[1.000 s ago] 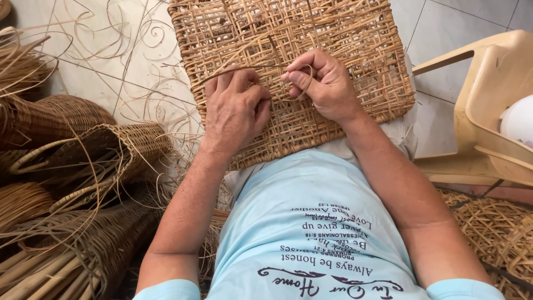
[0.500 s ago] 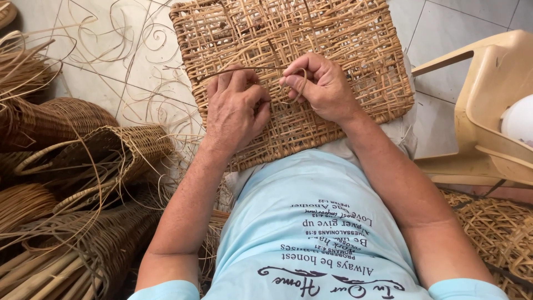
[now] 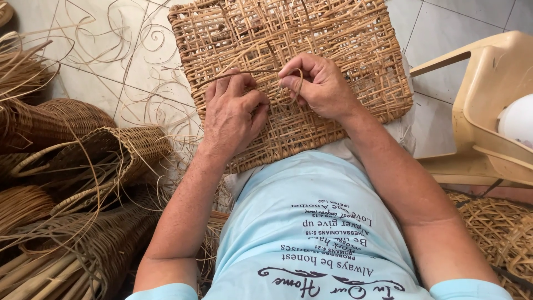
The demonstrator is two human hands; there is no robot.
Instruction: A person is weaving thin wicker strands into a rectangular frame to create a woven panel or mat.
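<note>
A flat woven rattan panel (image 3: 338, 39) rests on my lap, reaching out over the tiled floor. My left hand (image 3: 233, 111) presses flat on the panel's near left part, fingers curled against the weave. My right hand (image 3: 319, 83) pinches a thin rattan strand (image 3: 239, 74) that runs left across the panel above my left fingers and curls into a small loop by my right fingertips.
Woven baskets (image 3: 111, 150) and bundles of rattan (image 3: 44, 272) pile up at my left. Loose strands (image 3: 127, 50) curl over the white tiled floor. A beige plastic chair (image 3: 488, 100) stands at the right, with more woven matting (image 3: 499, 233) below it.
My right hand has pulled the strand a little, and the loop by its fingertips has tightened. My left hand stays pressed on the panel.
</note>
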